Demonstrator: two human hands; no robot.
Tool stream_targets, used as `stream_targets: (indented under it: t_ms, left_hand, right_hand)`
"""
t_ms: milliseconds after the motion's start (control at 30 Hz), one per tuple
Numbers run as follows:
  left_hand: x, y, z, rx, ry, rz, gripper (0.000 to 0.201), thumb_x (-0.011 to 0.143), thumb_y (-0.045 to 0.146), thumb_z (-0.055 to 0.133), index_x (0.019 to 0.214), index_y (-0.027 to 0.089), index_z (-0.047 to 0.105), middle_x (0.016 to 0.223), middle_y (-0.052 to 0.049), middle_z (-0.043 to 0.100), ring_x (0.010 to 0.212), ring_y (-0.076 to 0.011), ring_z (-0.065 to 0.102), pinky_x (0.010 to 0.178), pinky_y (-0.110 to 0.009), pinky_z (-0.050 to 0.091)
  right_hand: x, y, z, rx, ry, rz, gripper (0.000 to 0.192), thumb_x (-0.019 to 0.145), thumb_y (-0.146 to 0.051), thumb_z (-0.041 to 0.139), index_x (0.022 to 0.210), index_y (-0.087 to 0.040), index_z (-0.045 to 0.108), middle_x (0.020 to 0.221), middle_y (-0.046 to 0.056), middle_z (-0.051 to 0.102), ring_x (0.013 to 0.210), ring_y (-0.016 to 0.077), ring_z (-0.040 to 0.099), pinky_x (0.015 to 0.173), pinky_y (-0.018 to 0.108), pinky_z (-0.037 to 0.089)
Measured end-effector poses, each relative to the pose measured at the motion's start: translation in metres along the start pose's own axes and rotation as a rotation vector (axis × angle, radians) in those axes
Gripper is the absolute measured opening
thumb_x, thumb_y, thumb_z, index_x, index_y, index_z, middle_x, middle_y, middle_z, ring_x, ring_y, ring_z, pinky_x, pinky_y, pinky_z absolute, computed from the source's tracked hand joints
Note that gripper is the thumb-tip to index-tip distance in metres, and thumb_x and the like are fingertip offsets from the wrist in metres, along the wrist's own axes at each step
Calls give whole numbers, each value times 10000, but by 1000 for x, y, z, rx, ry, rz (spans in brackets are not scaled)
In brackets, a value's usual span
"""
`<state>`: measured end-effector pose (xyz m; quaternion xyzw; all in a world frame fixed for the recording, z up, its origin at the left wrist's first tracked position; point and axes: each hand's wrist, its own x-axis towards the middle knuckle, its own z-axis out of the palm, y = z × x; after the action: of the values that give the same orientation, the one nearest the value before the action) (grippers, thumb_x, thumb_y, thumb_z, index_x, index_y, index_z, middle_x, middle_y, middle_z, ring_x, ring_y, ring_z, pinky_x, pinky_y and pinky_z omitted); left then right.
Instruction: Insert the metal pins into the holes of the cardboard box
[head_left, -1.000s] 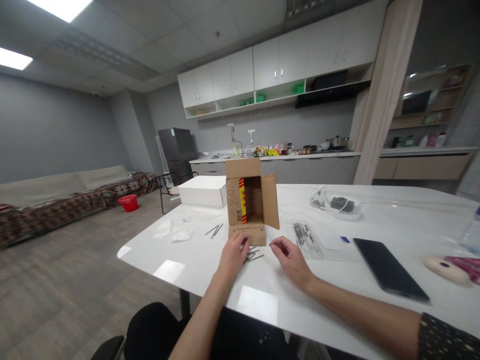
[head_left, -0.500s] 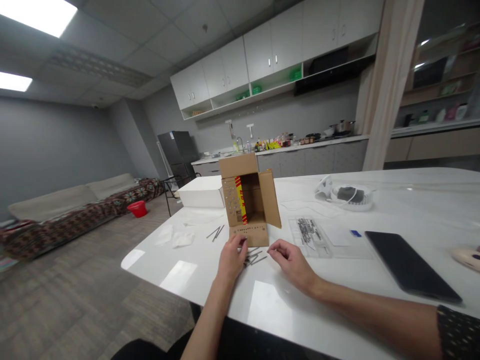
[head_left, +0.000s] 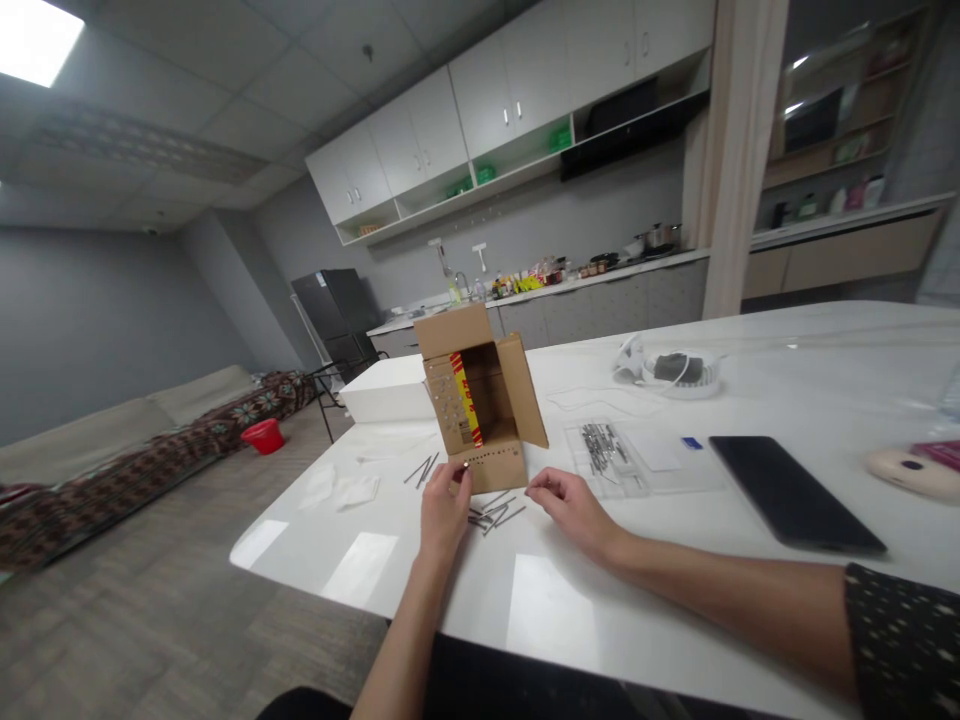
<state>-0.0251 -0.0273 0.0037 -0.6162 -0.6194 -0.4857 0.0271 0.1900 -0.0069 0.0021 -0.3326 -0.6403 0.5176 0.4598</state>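
a glossy white table [head_left: 787, 365] fills the lower part of the frame. at mid-frame stands an open brown cardboard box [head_left: 489, 395], slightly tilted in view, red-and-yellow strip on its left front panel; its lowered front flap [head_left: 495, 469] lies directly ahead of the fingers. a flat black slab-shaped device [head_left: 795, 492] lies at right of frame.

right hand [head_left: 576, 508]: just beside the flap's right corner; fingers curled, thumb and index tips close together; grasp cannot be determined.

left hand [head_left: 444, 503]: at the flap's left corner, overlapping it in view; thumb and index bent toward each other, narrow gap; contact and grasp cannot be determined.

a clear plastic case [head_left: 634, 483] of small metal pieces lies right of the flap. thin grey rods [head_left: 495, 514] lie scattered between the hands.
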Motion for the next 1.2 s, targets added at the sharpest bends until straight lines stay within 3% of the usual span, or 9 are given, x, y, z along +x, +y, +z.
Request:
stream_targets:
  t_ms: [367, 700, 967, 1200]
  left_hand:
    - [26, -12, 0, -157, 40, -175, 282, 811, 416, 551, 900, 164, 639, 883, -83, 714, 820, -200, 653, 758, -327, 516]
    - [26, -19, 9, -251, 111, -151, 290, 800, 438, 574, 908, 173, 620, 882, -78, 713, 821, -202, 668, 791, -346, 534]
    - [27, -24, 12, -165, 110, -114, 243, 817, 407, 553, 916, 192, 606, 882, -70, 707, 811, -202, 659, 785, -344, 513]
    - [25, -19, 11, 1, 94, -73, 272, 840, 309, 538, 1103, 244, 558, 872, -28, 721, 813, -197, 665, 790, -328, 475]
  right_hand:
    - [4, -1, 1, 19, 31, -10, 134, 728, -299, 569, 715, -171, 605, 659, -2, 605, 661, 154, 547, 656, 284, 402]
    - [8, 4, 2, -29, 71, -62, 127, 734, -285, 560, 723, -168, 609, 672, 3, 619, 675, 158, 566, 691, 288, 422]
    - [8, 5, 2, -62, 76, -83, 125, 750, -284, 565, 725, -169, 607, 697, 11, 638, 697, 163, 572, 688, 286, 427]
    - [7, 4, 2, -95, 68, -97, 113, 758, -260, 575, 745, -160, 626, 690, 8, 646, 685, 155, 572, 691, 281, 433]
